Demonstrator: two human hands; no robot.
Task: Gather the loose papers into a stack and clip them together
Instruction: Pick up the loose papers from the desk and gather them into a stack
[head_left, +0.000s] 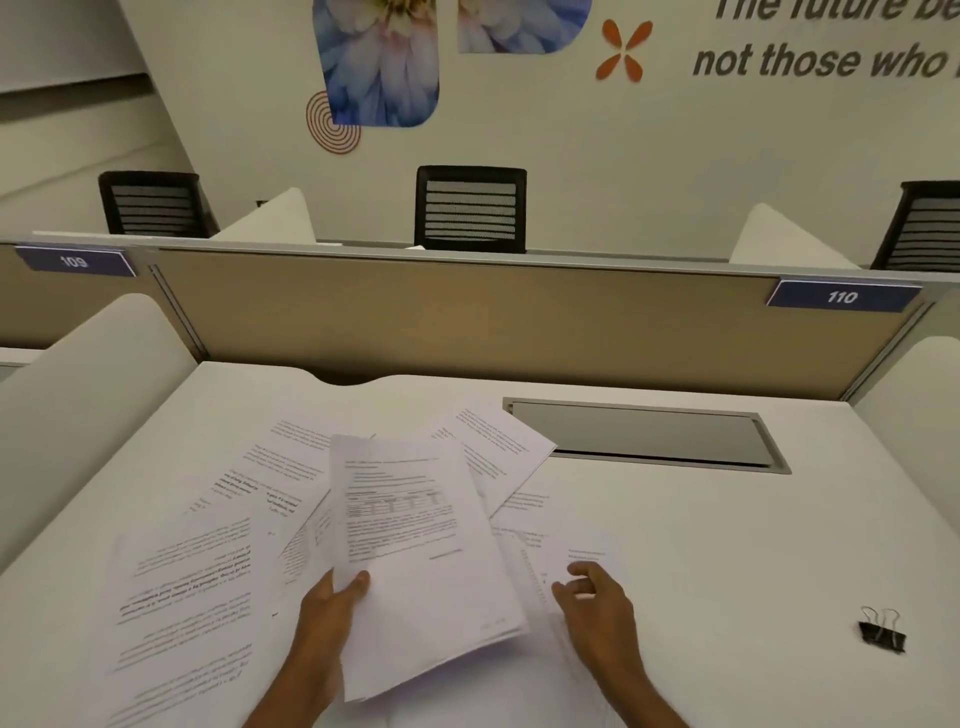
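Several printed white papers (197, 582) lie scattered and overlapping on the white desk (727, 545). My left hand (332, 608) grips a thin bundle of sheets (415, 551) by its left edge, thumb on top, lifted a little above the others. My right hand (592, 597) hovers with loosely curled fingers over a sheet (576, 551) lying to the bundle's right; whether it touches the sheet is unclear. A black binder clip (881, 631) with its silver handles up sits alone on the desk, far right of my right hand.
A grey cable-tray lid (644, 434) is set into the desk behind the papers. A tan partition (467, 322) closes the far edge, with curved white side dividers left (78, 395) and right (914, 395). Black chairs (470, 208) stand beyond it.
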